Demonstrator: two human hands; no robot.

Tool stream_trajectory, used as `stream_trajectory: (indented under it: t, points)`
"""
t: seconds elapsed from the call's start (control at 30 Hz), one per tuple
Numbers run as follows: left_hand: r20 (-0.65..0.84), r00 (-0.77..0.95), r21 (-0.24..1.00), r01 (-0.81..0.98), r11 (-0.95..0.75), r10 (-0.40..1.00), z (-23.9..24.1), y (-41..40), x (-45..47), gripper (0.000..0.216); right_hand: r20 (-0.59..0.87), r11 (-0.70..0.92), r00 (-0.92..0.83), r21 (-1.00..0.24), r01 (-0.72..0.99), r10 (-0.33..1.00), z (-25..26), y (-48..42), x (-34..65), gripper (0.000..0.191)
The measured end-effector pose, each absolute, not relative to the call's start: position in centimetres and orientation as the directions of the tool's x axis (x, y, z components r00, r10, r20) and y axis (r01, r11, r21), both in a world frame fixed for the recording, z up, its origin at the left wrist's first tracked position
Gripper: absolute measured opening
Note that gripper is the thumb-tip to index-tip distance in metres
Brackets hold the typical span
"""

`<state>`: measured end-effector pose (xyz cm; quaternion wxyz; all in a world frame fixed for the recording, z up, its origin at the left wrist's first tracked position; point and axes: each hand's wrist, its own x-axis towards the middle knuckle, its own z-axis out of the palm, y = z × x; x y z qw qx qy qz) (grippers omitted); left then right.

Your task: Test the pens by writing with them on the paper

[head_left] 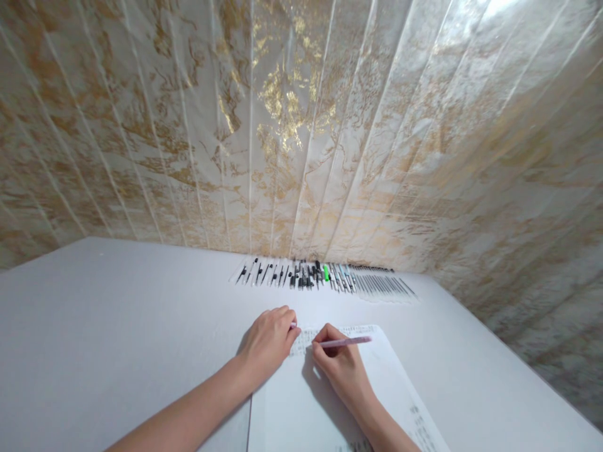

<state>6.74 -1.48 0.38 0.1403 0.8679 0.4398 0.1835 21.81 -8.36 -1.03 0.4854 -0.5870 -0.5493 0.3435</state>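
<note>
Bare hands over a smooth white page (282, 414), as seen by a bystander in the room; clock directions start from the page's middle, twelve lying farthest from the person. Left hand (266, 340), between ten and eleven: rounded, palm down on the page's upper left part, fingers curled round a small pale pink piece (294, 324) of which only the end shows. Right hand (346, 367), near one: thumb and fingers pinched narrowly about a slim, straight pink pen (348, 342), its shaft pointing towards three, its tip hidden. Dark handwriting (301, 342) forms close rows at twelve; more runs along the edge towards four. Beyond, on the matte, pale table (117, 333), slender pens (306, 276), mostly black or clear, one bright green, stretch from eleven past twelve; thin grey rods (384, 285) continue at one. Glossy, ridged, gold-patterned covering (282, 138) rises behind.
</note>
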Motion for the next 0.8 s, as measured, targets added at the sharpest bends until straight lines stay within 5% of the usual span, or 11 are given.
stream_trajectory:
  t: [0.37,0.5,0.63,0.73,0.8]
  points:
    - [0.321,0.540,0.435,0.646,-0.627,0.778,1.1,-2.0,6.7,0.008,0.240,0.139,0.321,-0.942,0.307,0.916,-1.1,-8.9,23.1,0.018]
    - [0.360,0.519,0.645,0.462,-0.608,0.776,1.5,-2.6,7.1,0.012,0.315,0.236,0.373,-0.941,0.244,0.873,-0.5,-9.4,23.6,0.021]
    - [0.130,0.482,0.991,-0.086,-0.101,0.867,1.9,-2.9,7.9,0.031,0.427,0.371,0.273,-0.899,0.233,0.862,1.2,-10.3,22.7,0.020]
    - [-0.050,0.571,0.783,-0.487,0.387,0.819,2.8,-3.3,8.5,0.040,0.548,0.485,0.174,-0.821,0.302,0.818,2.3,-11.0,21.4,0.011]
    - [-0.101,0.613,0.609,-0.585,0.536,0.784,3.4,-3.7,8.8,0.044,0.616,0.544,0.114,-0.755,0.365,0.779,2.4,-11.2,20.7,0.005]
